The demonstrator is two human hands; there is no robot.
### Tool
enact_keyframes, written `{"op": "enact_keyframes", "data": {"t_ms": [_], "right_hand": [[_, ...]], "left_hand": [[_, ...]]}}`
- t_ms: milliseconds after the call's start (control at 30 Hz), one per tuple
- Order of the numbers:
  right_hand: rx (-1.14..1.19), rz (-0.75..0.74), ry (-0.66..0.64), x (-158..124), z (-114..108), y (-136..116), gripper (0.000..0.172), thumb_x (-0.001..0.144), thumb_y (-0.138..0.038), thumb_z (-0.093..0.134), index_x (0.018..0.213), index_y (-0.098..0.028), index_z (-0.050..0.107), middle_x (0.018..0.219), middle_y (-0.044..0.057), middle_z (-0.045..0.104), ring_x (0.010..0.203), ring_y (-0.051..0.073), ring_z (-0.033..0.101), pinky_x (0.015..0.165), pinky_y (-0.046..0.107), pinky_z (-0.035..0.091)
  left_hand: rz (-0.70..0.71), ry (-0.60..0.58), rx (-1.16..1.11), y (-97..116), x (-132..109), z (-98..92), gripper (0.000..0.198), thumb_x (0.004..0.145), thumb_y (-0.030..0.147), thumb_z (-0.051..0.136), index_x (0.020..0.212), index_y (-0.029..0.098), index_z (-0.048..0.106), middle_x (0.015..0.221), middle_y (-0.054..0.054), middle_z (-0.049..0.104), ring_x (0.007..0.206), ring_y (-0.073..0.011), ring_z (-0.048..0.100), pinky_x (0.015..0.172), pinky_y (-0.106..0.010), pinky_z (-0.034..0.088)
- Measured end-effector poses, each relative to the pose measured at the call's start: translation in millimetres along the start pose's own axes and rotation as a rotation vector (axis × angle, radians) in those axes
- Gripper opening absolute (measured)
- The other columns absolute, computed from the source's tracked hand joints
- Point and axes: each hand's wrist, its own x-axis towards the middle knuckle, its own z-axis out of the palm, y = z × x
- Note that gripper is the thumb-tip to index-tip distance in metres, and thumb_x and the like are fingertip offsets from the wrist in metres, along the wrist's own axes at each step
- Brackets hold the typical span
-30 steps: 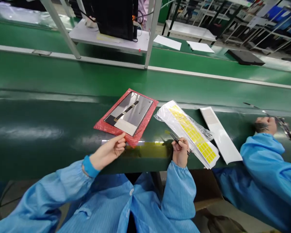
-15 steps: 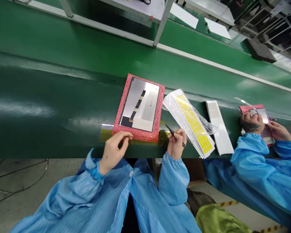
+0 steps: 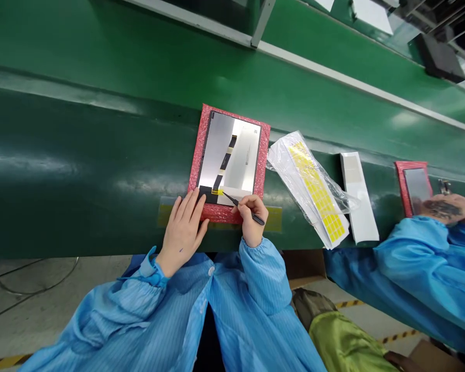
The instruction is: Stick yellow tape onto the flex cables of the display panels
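Note:
A flat silver panel with a dark ribbon cable lies on a red bubble-wrap sheet on the green belt. My left hand rests flat, fingers stretched, on the sheet's near left corner. My right hand is closed round black tweezers. Their tip touches a small yellow sticker at the cable's near end.
A clear bag with sheets of yellow stickers and a white strip lie to the right. A co-worker in a blue sleeve handles another red-wrapped panel further right. A yellow tape mark lines the belt's near edge.
My right hand moved left from beside the sticker bag to the panel, tweezers now on a yellow sticker. My left hand flattened onto the red sheet. The view tipped further down.

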Motion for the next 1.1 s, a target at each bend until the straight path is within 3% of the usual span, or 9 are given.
{"op": "enact_keyframes", "data": {"t_ms": [200,633,1100], "right_hand": [[-0.036,-0.027,-0.06,-2.8,2.8,-3.3,0.007,0.081,-0.018,0.06,0.076,-0.023,0.06,0.059,-0.004,0.066,0.054,0.014,0.065,0.054,0.026,0.049],[-0.12,-0.016,-0.059,-4.0,3.8,-1.0,0.006,0.082,-0.02,0.059,0.077,-0.022,0.059,0.063,-0.004,0.065,0.058,0.015,0.065,0.056,0.027,0.05],[-0.106,-0.006,-0.059,-2.5,4.8,-4.3,0.005,0.081,-0.02,0.06,0.077,-0.023,0.06,0.061,-0.004,0.065,0.057,0.015,0.065,0.056,0.027,0.05]], "left_hand": [[-0.016,-0.028,-0.012,0.8,4.1,-1.1,0.053,0.099,0.025,0.042,0.149,0.007,0.035,0.157,-0.017,0.028,0.146,-0.0279,0.026,0.121,-0.049,0.022],[-0.019,-0.016,-0.045,1.7,7.1,-2.7,0.05,0.098,0.023,0.044,0.145,0.007,0.038,0.156,-0.019,0.027,0.147,-0.0288,0.023,0.122,-0.051,0.019],[-0.023,-0.04,-0.062,5.4,19.9,-1.8,0.056,0.099,0.023,0.044,0.15,0.004,0.03,0.157,-0.021,0.025,0.149,-0.0301,0.016,0.123,-0.054,0.014]]}}
